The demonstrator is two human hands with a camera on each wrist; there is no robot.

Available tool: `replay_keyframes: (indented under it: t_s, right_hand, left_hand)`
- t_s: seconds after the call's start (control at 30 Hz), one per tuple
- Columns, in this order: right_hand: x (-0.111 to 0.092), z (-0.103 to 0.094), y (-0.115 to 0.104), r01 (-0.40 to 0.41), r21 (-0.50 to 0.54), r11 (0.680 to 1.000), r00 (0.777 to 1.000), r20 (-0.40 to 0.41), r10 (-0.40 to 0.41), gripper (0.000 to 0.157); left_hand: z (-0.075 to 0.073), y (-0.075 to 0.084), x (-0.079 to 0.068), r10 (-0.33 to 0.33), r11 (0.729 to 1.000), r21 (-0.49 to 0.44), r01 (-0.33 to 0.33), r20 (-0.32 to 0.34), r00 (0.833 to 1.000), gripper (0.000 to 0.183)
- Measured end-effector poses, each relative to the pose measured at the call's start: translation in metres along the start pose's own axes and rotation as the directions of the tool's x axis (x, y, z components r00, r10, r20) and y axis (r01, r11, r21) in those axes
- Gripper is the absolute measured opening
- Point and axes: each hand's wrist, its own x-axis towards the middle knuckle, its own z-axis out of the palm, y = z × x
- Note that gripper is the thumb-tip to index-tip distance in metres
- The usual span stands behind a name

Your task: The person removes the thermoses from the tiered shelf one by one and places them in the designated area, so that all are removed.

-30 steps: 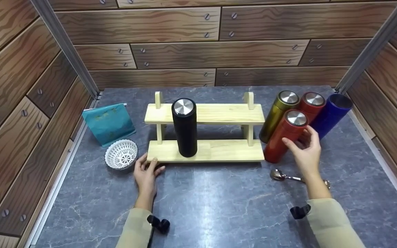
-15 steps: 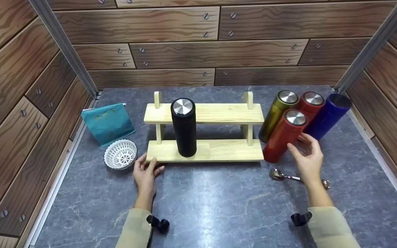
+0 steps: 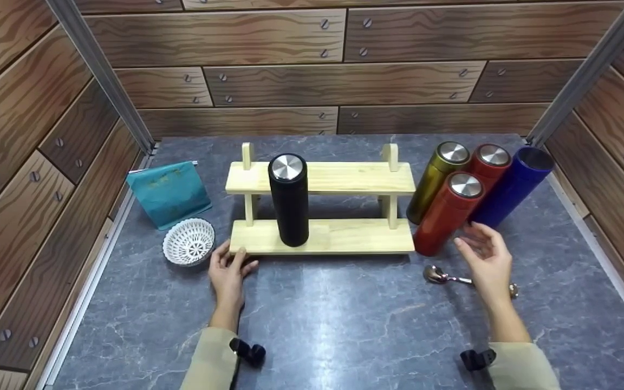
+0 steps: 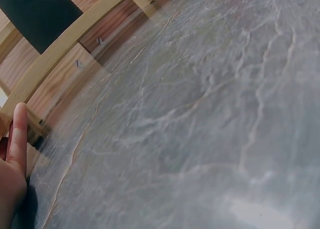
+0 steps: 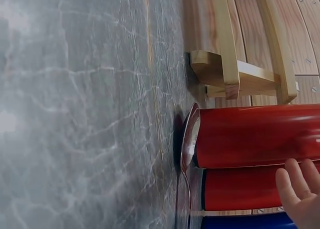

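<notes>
My left hand (image 3: 226,276) grips the front left corner of a two-tier wooden shelf rack (image 3: 361,238), its thumb at the front edge. On the lower tier a black thermos (image 3: 290,211) with a silver cap stands upright. My right hand (image 3: 489,265) holds nothing, its fingers loosely bent just right of a red thermos (image 3: 443,222). In the right wrist view this red thermos (image 5: 250,134) rises beside a metal spoon (image 5: 189,141). Behind it stand a gold thermos (image 3: 431,187), a second red thermos (image 3: 488,170) and a blue cylinder (image 3: 515,187) with a dark top.
A teal pouch (image 3: 171,195) stands at the back left, with a white woven basket (image 3: 188,242) in front of it. The spoon lies under and beside my right hand on the grey marbled table (image 3: 317,314). Wood-patterned walls (image 3: 290,86) enclose the table's back and sides.
My right hand has drawn away from the front red thermos, moving down and slightly right toward me. My left hand stays at the rack corner, and the thermoses have not moved.
</notes>
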Motion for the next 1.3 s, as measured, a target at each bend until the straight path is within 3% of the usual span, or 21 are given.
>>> replay_keyframes:
  t_s: [0.33, 0.63, 0.77, 1.07, 1.3]
  right_hand:
    - [-0.012, 0.002, -0.007, -0.055, -0.019, 0.998, 0.997, 0.051, 0.056, 0.041]
    - [-0.019, 0.002, 0.015, -0.084, -0.025, 0.996, 0.991, 0.100, 0.086, 0.041]
    - [-0.024, 0.013, 0.014, -0.091, -0.024, 0.996, 0.983, 0.155, 0.093, 0.042]
    - [-0.034, 0.051, -0.010, -0.049, -0.044, 0.998, 0.963, 0.263, 0.059, 0.037]
    - [-0.035, 0.067, 0.009, -0.047, -0.019, 0.999, 0.940, 0.339, 0.050, 0.040]
  left_hand:
    - [0.000, -0.002, 0.001, 0.012, 1.000, -0.012, -0.012, -0.002, 1.000, 0.047]
    - [-0.001, -0.002, 0.001, 0.012, 1.000, -0.008, -0.012, -0.009, 1.000, 0.045]
    - [-0.001, -0.001, 0.001, 0.005, 1.000, -0.016, -0.006, -0.014, 1.000, 0.046]
    - [0.000, -0.002, 0.001, 0.010, 1.000, -0.005, -0.010, -0.012, 1.000, 0.049]
    - [0.000, -0.001, 0.000, 0.010, 1.000, -0.007, -0.010, -0.011, 1.000, 0.047]
